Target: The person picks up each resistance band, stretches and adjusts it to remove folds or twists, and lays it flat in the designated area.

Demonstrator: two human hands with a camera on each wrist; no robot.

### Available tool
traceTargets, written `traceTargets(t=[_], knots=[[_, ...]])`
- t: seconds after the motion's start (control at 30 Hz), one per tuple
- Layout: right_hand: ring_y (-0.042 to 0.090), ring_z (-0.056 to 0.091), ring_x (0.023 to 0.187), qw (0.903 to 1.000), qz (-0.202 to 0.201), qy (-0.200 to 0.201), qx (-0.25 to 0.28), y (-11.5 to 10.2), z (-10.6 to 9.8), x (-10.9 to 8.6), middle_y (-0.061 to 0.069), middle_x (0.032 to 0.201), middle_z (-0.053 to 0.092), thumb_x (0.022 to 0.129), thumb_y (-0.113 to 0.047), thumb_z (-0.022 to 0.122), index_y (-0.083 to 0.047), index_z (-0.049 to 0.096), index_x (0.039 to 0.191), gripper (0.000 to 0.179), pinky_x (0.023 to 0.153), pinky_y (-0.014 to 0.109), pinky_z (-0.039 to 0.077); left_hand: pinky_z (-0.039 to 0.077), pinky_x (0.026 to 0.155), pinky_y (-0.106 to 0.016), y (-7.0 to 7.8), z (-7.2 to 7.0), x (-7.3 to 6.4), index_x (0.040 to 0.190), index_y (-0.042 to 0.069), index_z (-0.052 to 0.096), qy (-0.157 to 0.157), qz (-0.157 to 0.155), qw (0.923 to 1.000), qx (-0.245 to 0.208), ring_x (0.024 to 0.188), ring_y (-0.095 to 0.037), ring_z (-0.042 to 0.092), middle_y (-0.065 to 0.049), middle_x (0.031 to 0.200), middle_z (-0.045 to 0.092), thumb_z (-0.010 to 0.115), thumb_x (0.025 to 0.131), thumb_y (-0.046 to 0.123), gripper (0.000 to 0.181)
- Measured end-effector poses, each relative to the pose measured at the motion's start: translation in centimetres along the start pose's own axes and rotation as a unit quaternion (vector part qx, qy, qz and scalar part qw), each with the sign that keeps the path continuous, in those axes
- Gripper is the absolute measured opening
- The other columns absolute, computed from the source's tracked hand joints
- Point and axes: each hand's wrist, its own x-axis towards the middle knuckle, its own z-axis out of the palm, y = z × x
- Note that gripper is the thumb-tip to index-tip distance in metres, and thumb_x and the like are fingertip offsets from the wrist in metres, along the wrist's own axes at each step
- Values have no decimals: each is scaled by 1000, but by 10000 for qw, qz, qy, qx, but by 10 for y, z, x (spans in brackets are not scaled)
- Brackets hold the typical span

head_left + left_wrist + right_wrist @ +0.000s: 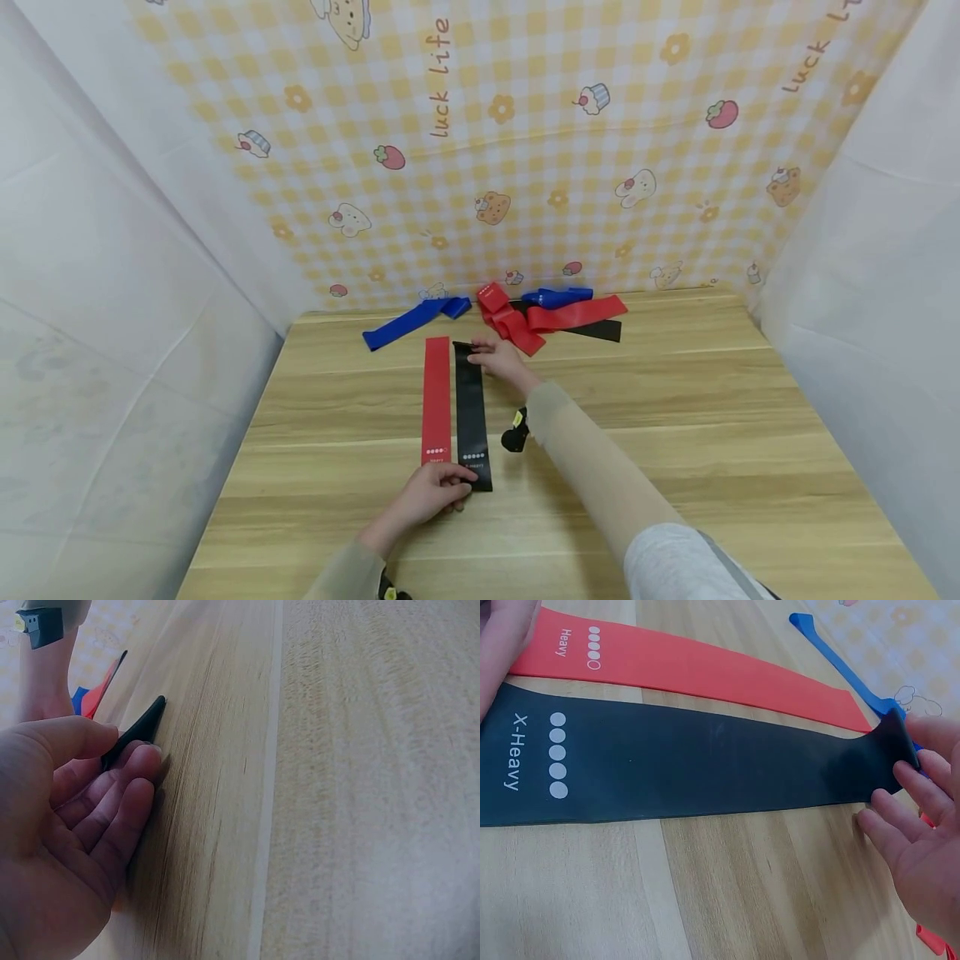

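Yellow-and-white checked cloth (pixel 525 167) rises behind a pale wood-grain desk (pixel 675 433), and from the head it's both hands on the long, flat black band (pixel 471 400): left-hand grip (pixel 433 493) pinching its near end, right-hand grip (pixel 504 364) pinching its far end. Just to its left lies a flat red band (pixel 437 396), near end hidden by the left hand. Farther back, a narrow-looking blue band (pixel 405 325) slants leftward, and beyond the right hand sits a loose heap of red, blue and black bands (pixel 577 314).

Over to the left wrist: thumb and fingers closed on the black edge, fingers low against the desk.

Right wrist now: white "X-Heavy" and five dots, plain to read, and the far end bends upward at the fingers, the thumb hard to make out.
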Motion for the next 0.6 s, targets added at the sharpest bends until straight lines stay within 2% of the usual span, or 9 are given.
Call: traceTargets(t=[0.13,0.37,0.5,0.57,0.6], knots=[[29,53,120,10000,-35,-65,17,1,1,1,19,138,52,96,-14,61,-2,45,143,51,84,35,49,49,53,-26,0,0,0,106,3,71,7,0,10000,-5,61,-16,60,-6,71,63,66,92,10,16],[33,47,128,9999,36,-150,49,-3,2,0,22,143,45,98,-14,57,1,37,146,54,99,44,44,50,54,-27,2,0,0,105,4,72,13,-105,9999,38,60,-16,61,-5,72,64,67,91,10,15],[32,47,128,9997,132,-220,52,-9,1,-3,23,145,42,98,-14,57,2,35,147,55,100,44,43,50,54,-27,5,0,-1,105,3,71,23,-95,9999,47,61,-16,62,-6,72,65,66,91,8,16],[26,59,103,9992,194,-336,25,-18,-1,-10,25,145,41,99,-14,56,4,33,147,57,92,39,47,51,54,-28,7,0,-2,105,1,71,39,-92,10000,5,61,-17,62,-7,72,65,66,91,7,16],[21,59,89,9991,202,-380,17,-19,-1,-10,25,146,40,99,-14,56,4,32,148,57,86,35,48,51,55,-28,8,0,-3,106,1,71,41,-96,9999,-24,61,-17,62,-7,72,65,65,91,7,17]])
